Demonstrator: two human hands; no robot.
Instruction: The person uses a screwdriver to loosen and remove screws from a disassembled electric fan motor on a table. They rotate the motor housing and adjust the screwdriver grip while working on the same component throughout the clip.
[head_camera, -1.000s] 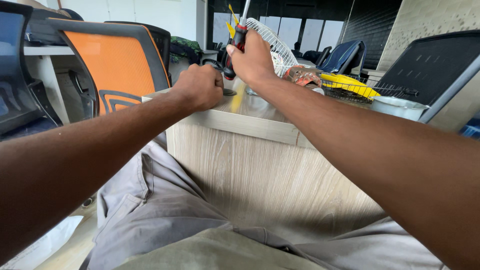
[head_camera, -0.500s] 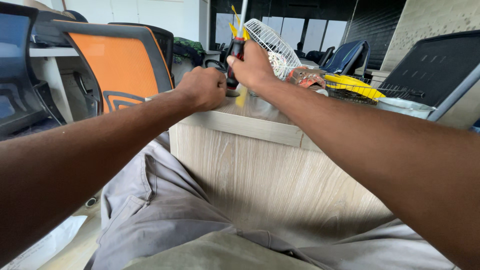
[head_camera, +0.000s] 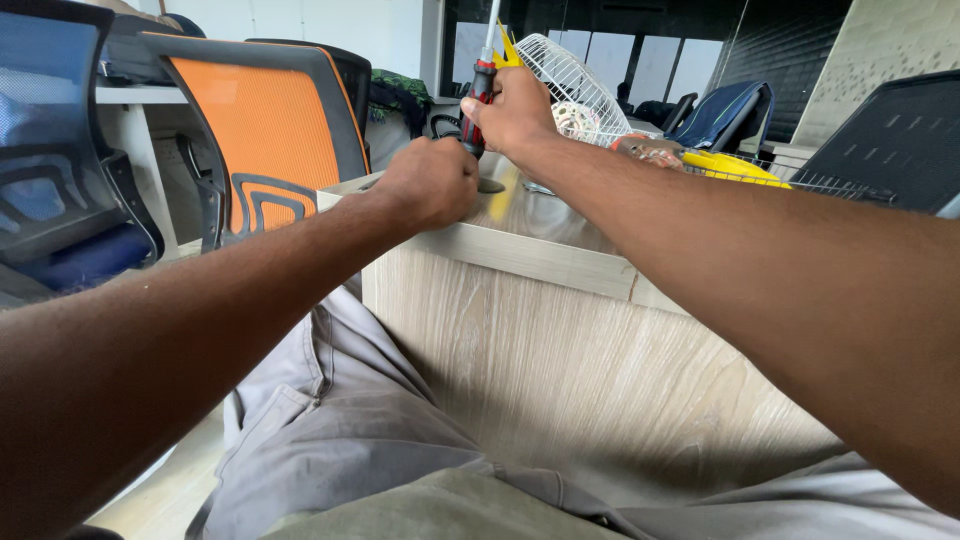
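My right hand (head_camera: 513, 108) grips a red and black screwdriver (head_camera: 480, 90) by its handle, held upright over the far side of the wooden desk (head_camera: 560, 250). My left hand (head_camera: 432, 183) is closed into a fist at the desk's near edge, just below and left of the screwdriver; whatever it holds is hidden. Behind my right hand lies a white wire fan grille (head_camera: 572, 75), with a yellow fan part (head_camera: 727, 165) further right.
An orange mesh office chair (head_camera: 262, 130) stands left of the desk, with a blue mesh chair (head_camera: 50, 170) at the far left. A dark chair back (head_camera: 890, 140) rises at the right. My lap in grey trousers (head_camera: 340, 430) fills the foreground.
The view has shifted slightly; my right hand has lifted the screwdriver a little higher. My left fist stays at the desk edge.
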